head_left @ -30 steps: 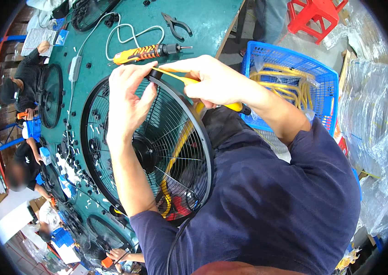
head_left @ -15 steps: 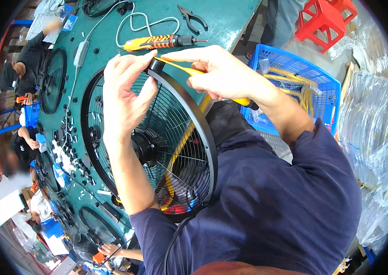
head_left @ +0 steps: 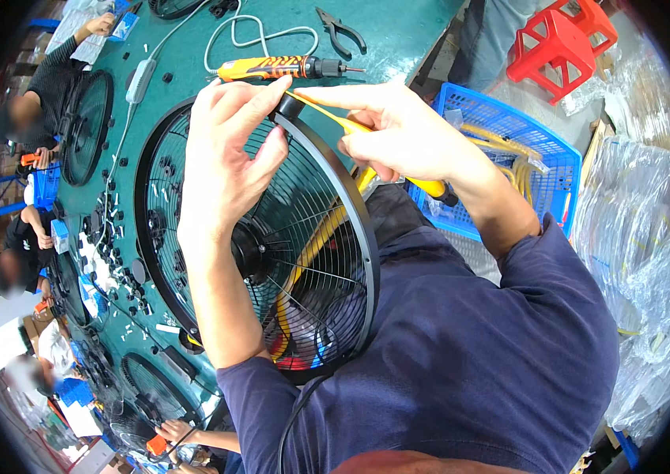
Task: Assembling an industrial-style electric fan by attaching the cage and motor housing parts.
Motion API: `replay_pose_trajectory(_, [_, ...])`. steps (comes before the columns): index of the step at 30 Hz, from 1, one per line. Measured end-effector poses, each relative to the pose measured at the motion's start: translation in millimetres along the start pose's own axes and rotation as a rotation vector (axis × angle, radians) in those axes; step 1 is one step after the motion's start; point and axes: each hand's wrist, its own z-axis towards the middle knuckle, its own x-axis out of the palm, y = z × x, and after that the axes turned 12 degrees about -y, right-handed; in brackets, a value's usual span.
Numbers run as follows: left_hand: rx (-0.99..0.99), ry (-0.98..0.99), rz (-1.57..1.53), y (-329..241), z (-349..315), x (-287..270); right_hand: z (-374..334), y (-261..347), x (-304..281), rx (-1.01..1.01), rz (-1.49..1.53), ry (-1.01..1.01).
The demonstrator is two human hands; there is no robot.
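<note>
A round black fan [head_left: 373, 261] with a wire grille stands tilted against my body at the table edge. A small black cylindrical cap [head_left: 290, 105] sits on its upper rim. My left hand [head_left: 232, 142] grips the rim by that cap, index finger and thumb on either side. Curled around a slender yellow hand tool [head_left: 351, 125], my right hand [head_left: 406, 130] has its index finger stretched along it toward the cap. The tool's thin tip meets the cap, and a thicker yellow end with a black tip shows below the palm. Its exact kind is unclear.
An orange-and-black electric screwdriver [head_left: 279, 68] and black pliers [head_left: 340, 33] lie on the green table [head_left: 398, 35]. To the right stand a blue basket [head_left: 544, 142] with yellow tubes and red stools [head_left: 552, 54]. Co-workers [head_left: 34, 114] handle fans at the left.
Both hands and the fan's top have shifted slightly right in the picture. The yellow tool stays at the cap, and both hands keep nearly the same hold.
</note>
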Motion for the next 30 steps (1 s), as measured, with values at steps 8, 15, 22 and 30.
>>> replay_pose_trajectory(8, [0.046, 0.020, 0.068, -6, -2, -5, -4, 9, 0, -0.015, -0.007, 0.034])
replay_pose_trajectory(15, [0.086, 0.019, 0.110, -4, -4, -6, 1, 16, 3, -0.006, -0.013, 0.043])
replay_pose_trajectory(22, [0.104, -0.019, 0.065, 10, 5, -7, 0, 23, 5, 0.015, -0.079, 0.078])
replay_pose_trajectory(30, [0.147, -0.035, 0.011, 21, 10, 5, 0, 9, 1, -0.060, -0.188, 0.033])
